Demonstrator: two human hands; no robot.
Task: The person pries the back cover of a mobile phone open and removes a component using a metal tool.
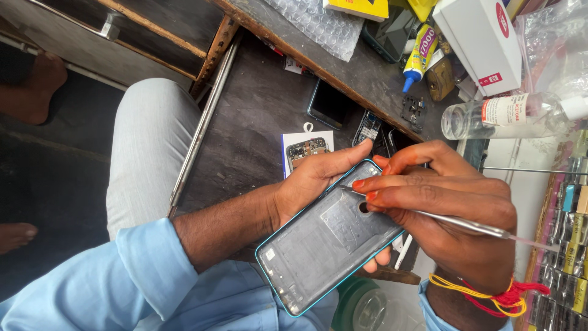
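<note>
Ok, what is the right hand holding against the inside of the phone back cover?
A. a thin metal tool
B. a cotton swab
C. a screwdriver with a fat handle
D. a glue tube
A: the right hand pinches a thin metal tool, its tip on the phone back cover, which the left hand steadies.

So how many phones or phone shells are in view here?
2. A grey back shell with a teal rim, gripped by the left hand while the right hand works a metal tool on it; a dark phone on the pull-out shelf. Others may be hidden.
</note>
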